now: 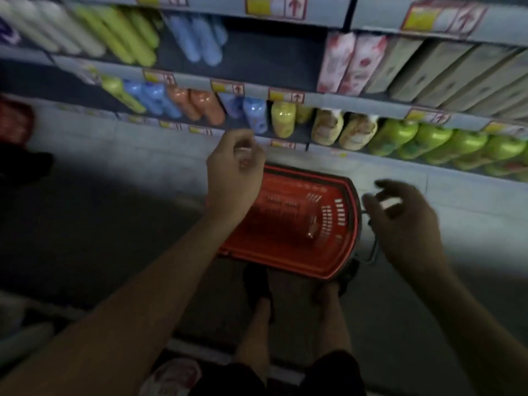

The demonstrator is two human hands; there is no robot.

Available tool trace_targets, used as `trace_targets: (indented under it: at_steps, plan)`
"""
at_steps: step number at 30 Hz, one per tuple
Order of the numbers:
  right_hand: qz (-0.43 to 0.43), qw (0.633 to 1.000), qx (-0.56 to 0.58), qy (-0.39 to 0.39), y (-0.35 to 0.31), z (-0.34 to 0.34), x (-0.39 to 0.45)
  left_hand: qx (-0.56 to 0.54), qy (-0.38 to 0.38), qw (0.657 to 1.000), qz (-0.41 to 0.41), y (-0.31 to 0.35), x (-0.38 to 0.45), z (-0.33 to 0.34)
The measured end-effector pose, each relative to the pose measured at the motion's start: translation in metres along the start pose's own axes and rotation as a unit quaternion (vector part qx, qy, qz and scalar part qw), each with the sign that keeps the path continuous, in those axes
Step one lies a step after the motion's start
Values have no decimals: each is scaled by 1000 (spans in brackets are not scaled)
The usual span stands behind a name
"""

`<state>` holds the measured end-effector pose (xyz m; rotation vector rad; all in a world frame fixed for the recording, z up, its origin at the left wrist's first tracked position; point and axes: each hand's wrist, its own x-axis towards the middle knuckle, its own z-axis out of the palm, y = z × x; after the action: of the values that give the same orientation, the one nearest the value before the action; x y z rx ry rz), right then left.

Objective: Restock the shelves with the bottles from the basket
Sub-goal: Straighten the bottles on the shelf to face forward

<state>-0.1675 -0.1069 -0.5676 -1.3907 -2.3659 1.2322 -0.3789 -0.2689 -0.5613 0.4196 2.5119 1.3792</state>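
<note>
Shelves [285, 98] fill the upper half of the view, tier above tier, stocked with rows of bottles: white, yellow-green and blue ones on the higher tier, then blue, orange, lilac, yellow and cream ones lower down, with big green bottles [428, 141] running off to the right and pale cartons [428, 70] above them. A dark gap shows on the higher tier right of the blue bottles, so that stretch looks short of stock.

Below, on the floor just in front of the bottom shelf, sits the red basket [343, 224]. Its mesh bottom shows through and I can make out no bottle inside, though the picture is blurred; by that, the restocking looks finished or nearly so, with only the gap perhaps left to fill.

The left hand [233, 172] hangs over the basket's far left corner, fingers loosely curled, holding nothing. The right hand [405, 224] hovers just right of the basket near its grey handle [371, 252], fingers spread and relaxed, also empty.

Price tags [275, 5] along the shelf edges show yellow patches and red arrows; no writing or brand is readable.
</note>
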Motion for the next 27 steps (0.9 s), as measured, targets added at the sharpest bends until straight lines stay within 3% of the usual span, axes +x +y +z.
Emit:
trace_targets:
  at_steps: [9, 14, 18, 27]
  plan:
    - [94, 989, -19, -109, 44, 103, -54, 76, -99, 988, -88, -100, -29, -27]
    - [120, 982, -34, -140, 43, 124, -46, 100, -107, 987, -70, -116, -17, -38]
    - [91, 984, -22, -153, 8, 122, -38, 65, -89, 992, -61, -97, -5, -56]
    - [-42, 984, 28, -169, -94, 65, -37, -28, -123, 991, -33, -1, -1, -108]
